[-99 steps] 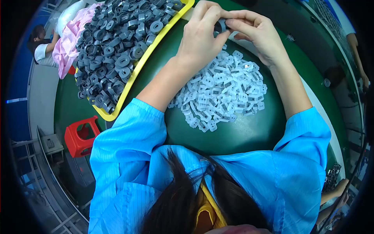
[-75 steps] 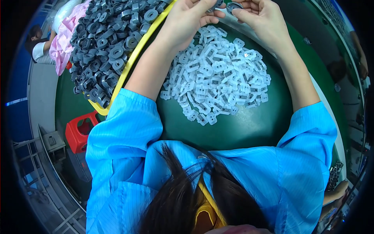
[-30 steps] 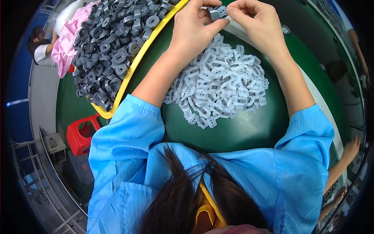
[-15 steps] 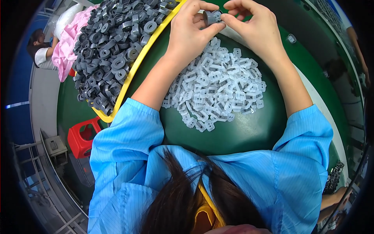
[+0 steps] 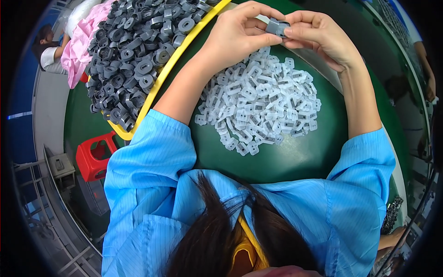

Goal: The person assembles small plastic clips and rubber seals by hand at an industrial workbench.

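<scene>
Right hand (image 5: 323,37): index finger, raised half second ago, now down, pinching right end of gray part (image 5: 277,28) with thumb. Gray part and left hand (image 5: 234,34) now farther right. Co-worker's forearm (image 5: 392,238), lower right, outstretched one second ago, now drawn back.

This looks like a workshop in a factory. A big heap of little see-through pieces (image 5: 263,104) sits on a green table (image 5: 300,161), all much the same. Next to it, a yellow tray (image 5: 168,68) is piled high with grey rings (image 5: 134,53). The person wears a blue work coat (image 5: 147,171). Another person (image 5: 49,57) and a red stool (image 5: 84,161) are off to the left.
</scene>
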The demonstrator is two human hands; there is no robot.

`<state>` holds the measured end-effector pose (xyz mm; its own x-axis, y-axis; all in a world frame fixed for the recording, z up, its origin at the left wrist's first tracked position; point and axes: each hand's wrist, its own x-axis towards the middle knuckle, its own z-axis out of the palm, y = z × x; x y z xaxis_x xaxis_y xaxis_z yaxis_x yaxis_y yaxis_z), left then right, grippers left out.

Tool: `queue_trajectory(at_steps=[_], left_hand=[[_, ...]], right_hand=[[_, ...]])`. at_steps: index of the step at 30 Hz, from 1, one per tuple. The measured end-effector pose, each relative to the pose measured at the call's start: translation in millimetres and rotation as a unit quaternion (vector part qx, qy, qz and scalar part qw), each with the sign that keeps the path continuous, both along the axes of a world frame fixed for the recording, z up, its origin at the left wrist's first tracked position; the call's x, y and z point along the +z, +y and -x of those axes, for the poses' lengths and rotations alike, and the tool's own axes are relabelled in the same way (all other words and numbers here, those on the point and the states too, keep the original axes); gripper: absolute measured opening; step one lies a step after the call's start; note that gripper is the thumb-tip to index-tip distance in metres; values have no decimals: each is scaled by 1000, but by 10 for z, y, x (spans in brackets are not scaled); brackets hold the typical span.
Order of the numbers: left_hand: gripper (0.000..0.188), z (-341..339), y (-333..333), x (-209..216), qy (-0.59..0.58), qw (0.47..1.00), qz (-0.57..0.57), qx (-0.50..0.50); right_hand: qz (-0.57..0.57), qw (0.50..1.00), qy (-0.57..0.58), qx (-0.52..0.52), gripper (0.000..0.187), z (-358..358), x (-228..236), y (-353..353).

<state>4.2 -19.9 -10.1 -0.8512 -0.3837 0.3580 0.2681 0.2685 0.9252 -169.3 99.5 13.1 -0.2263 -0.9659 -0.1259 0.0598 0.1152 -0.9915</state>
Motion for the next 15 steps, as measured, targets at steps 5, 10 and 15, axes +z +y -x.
queue_trajectory(at_steps=[5,10,15], left_hand=[[38,-2,-41,15,-57,996,73,17],[37,5,-53,-35,-22,999,-16,31],[39,-53,-87,88,-13,974,-218,-53]], right_hand=[[49,986,144,-69,23,-184,-6,2],[129,923,338,-132,18,-314,-34,-10],[193,975,80,-78,13,-357,23,-98]])
